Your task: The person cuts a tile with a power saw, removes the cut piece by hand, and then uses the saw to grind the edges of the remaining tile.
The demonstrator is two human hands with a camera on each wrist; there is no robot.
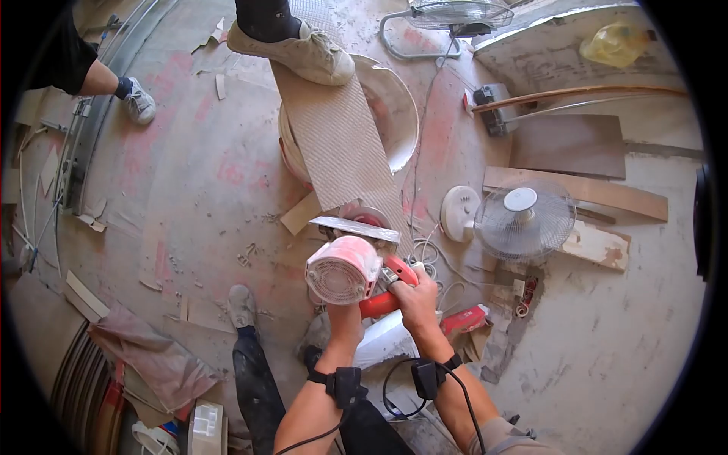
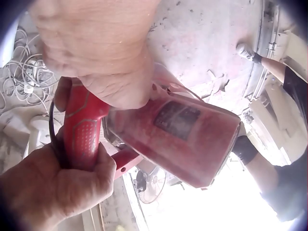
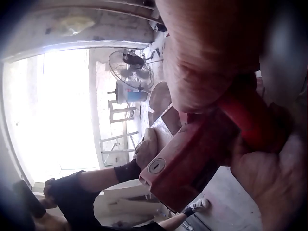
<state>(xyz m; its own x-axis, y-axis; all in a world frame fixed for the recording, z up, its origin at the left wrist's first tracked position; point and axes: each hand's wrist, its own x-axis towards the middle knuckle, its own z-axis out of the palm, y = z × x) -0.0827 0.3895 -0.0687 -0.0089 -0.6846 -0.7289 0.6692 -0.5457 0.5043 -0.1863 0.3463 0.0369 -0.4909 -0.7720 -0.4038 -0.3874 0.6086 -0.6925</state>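
Note:
Both hands hold a dusty red circular saw (image 1: 345,265), its round motor end facing up and its metal base plate (image 1: 356,229) beyond. My right hand (image 1: 419,299) grips the rear of its red handle (image 2: 83,130). Close behind the motor housing (image 2: 175,127), my left hand (image 1: 346,324) holds the saw, its fingers mostly hidden under the tool. Under the blade side lies the near end of a long beige textured board (image 1: 334,129). That board spans a white bucket (image 1: 406,114), and another person's shoe (image 1: 303,53) presses on it.
A white fan (image 1: 523,212) lies to the right near coiled cable (image 1: 428,254); another fan (image 1: 462,15) stands at the back. Board offcuts (image 1: 569,144) lie far right. A second shoe (image 1: 140,102) stands by a metal rail (image 1: 80,152). A pinkish cloth (image 1: 152,353) is at lower left.

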